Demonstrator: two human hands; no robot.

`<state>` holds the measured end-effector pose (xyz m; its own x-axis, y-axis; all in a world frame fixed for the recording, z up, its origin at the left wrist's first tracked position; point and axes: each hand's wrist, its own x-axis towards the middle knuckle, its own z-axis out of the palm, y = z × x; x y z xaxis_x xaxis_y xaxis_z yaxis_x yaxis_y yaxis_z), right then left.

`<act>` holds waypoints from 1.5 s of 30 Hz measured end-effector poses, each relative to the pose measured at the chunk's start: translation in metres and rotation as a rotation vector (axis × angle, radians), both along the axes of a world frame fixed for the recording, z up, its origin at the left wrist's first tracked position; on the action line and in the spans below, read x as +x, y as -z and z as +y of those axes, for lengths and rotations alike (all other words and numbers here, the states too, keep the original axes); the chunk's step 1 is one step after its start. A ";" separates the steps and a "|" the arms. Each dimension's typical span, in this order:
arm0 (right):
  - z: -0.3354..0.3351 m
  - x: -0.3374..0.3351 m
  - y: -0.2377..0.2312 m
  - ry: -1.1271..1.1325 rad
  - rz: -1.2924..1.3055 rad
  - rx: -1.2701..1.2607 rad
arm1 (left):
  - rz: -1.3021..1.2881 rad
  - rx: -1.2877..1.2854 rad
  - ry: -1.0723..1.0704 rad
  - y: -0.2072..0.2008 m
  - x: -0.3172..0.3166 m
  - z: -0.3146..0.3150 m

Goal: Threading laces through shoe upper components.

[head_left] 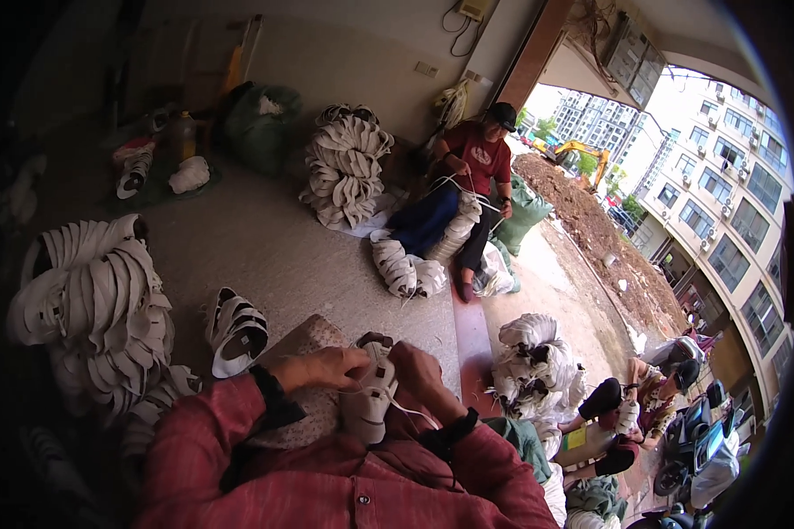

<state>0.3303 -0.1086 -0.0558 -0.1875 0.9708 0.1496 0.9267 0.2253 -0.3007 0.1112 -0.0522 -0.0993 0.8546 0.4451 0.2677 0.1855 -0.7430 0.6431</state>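
Observation:
A white shoe upper rests upright against my lap, its dark-lined opening facing away from me. A thin white lace runs across its front, and a loose part trails to the right. At the upper's left side my left hand is closed, its thumb and finger pinching the lace. My right hand is curled closed by the opening on the right, and what its fingertips hold is hidden. Patterned cloth covers my leg. Left of it, a single white upper with dark gaps lies on the floor.
Stacked white uppers stand at my left, with another stack farther off and a pile at right. A seated person in red handles white cords; another person sits at lower right. Green sacks stand by the wall.

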 end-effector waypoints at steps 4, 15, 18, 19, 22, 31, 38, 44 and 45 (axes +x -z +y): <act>0.025 0.035 0.016 0.104 0.293 0.052 | 0.125 -0.051 -0.064 -0.016 0.013 -0.009; 0.008 -0.010 0.024 0.068 1.748 -0.726 | 0.202 -0.117 -0.254 -0.002 0.027 -0.032; 0.014 0.012 0.028 0.059 1.731 -0.546 | 0.188 -0.312 -0.116 0.000 0.020 -0.012; 0.038 0.062 0.070 -0.189 1.755 -0.418 | 0.201 -0.362 -0.032 -0.008 0.025 -0.008; 0.072 0.143 0.039 -0.162 0.984 0.197 | 0.187 -0.516 0.033 -0.006 0.022 0.007; 0.017 0.352 -0.037 0.365 2.200 0.269 | 0.336 -0.584 0.062 -0.030 0.022 0.015; -0.023 0.387 -0.036 0.336 2.230 0.212 | 0.350 -0.585 0.037 -0.034 0.025 0.001; -0.045 0.461 -0.025 0.287 2.183 0.248 | 0.270 -0.428 0.030 -0.030 0.031 -0.004; -0.040 0.449 -0.022 0.193 2.175 0.194 | 0.268 -0.427 0.020 -0.028 0.029 -0.005</act>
